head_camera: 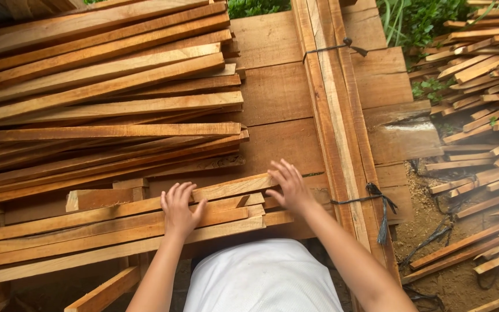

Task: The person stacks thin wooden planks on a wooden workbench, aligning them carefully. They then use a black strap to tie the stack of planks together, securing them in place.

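Left hand (179, 209) lies flat, fingers spread, on a small stack of wooden slats (111, 234) at the table's near edge, and right hand (289, 186), fingers also spread, presses the stack's right end. Behind, a big slat pile (99, 98) covers the plank table (278, 92); a tied bundle (342, 133) runs alongside, with loose slats on the dirt ground (451, 283).

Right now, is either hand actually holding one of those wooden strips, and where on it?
Neither grips one. The left hand lies flat across the near strips; the right hand presses open on their right ends.
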